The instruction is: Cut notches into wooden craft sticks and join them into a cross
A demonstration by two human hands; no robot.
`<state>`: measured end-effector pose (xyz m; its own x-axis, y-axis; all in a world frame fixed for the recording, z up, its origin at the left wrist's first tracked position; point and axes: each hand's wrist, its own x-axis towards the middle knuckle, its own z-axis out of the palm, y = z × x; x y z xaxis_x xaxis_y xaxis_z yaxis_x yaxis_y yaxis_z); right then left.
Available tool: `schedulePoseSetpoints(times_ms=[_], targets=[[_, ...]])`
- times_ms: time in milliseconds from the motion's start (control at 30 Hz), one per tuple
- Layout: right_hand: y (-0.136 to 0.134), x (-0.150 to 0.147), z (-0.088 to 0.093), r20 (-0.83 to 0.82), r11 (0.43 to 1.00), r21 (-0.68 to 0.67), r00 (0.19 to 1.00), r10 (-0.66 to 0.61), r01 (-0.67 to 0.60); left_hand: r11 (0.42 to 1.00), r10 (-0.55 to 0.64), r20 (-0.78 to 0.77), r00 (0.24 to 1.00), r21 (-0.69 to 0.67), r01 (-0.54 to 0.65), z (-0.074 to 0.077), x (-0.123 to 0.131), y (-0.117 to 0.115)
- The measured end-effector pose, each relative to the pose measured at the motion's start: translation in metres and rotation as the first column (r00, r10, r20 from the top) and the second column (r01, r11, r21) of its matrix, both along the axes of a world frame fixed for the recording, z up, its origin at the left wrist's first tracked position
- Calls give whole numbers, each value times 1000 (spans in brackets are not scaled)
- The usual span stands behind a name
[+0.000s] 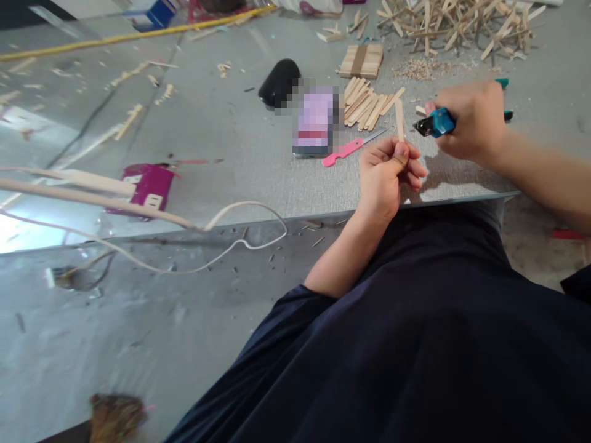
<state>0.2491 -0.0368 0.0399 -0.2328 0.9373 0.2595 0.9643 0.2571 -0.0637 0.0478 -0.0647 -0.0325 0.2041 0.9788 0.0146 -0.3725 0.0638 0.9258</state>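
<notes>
My left hand (386, 172) pinches a thin wooden craft stick (399, 118) and holds it upright near the front edge of the grey mat (258, 147). My right hand (471, 120) is closed around blue-handled cutting pliers (436, 123), whose dark jaws point left toward the stick and stop just short of it. A loose row of wooden sticks (367, 104) lies just beyond the held stick. A small panel of joined sticks (362, 60) rests farther back.
A big heap of sticks and shavings (462, 27) fills the far right. A pink-handled knife (348, 149), a blurred purple box (314, 120) and a black object (279, 83) lie left of my hands. A magenta item (148, 184) and a white cable (240, 237) sit at left.
</notes>
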Motion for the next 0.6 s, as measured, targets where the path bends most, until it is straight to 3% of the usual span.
schedulePoseSetpoints(times_ms=[200,333,600], targets=[[1,-2,-1,50,991,-116,996,67,-61,998,-60,-25,998,31,60,-3,-2,0],[3,0,-2,64,990,-133,997,51,-42,995,-84,-46,995,57,87,-5,-4,1],[6,6,-5,59,984,-133,990,127,-119,990,-97,-85,992,93,105,-7,-5,2]])
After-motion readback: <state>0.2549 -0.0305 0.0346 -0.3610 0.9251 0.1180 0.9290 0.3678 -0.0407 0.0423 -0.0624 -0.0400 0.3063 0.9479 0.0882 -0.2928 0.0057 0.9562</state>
